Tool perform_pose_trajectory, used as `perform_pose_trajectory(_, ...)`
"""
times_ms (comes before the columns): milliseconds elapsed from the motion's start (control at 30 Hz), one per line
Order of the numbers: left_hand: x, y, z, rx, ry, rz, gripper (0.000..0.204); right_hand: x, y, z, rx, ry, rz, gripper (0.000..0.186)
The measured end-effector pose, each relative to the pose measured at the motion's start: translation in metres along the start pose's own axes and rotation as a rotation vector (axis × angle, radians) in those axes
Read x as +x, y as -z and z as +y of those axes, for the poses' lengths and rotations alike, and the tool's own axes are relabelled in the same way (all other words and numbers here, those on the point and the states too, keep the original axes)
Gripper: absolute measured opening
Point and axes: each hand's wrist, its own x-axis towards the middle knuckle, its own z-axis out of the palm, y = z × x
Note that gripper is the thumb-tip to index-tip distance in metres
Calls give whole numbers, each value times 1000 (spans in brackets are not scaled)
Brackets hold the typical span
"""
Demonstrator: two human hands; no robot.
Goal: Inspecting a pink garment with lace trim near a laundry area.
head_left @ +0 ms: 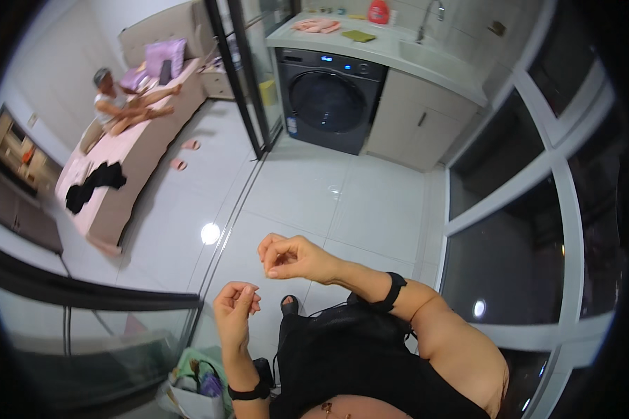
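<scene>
Both my hands are raised in front of my body over the tiled floor, a small gap between them. My left hand point(235, 307) has its fingers curled in and its thumb along them; I see nothing in it. Slightly higher and to the right, my right hand point(297, 258) is bent inward at the wrist, fingers folded and thumb against the index finger. No object shows in its pinch either. A black band circles each forearm. Neither hand touches anything around it.
A dark front-loading washing machine point(327, 105) stands ahead under a white counter point(377, 52) with a sink, cloths and a red bottle point(378, 12). A sliding glass door's track point(223, 237) crosses the floor. A person sits on a bed point(112, 150) at left. A filled bin point(196, 398) is near my left arm.
</scene>
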Motion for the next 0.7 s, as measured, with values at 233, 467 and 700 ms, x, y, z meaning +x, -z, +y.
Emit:
perform_pose_trajectory(233,75,11,10,-39,76,-332,11,21,15,-18,-64,55,326,5)
perform_pose_trajectory(467,133,4,9,-104,144,-495,10,26,42,-16,-85,75,597,6)
perform_pose_trajectory(700,195,-41,6,-238,191,-547,8,16,101,-9,-122,67,841,2)
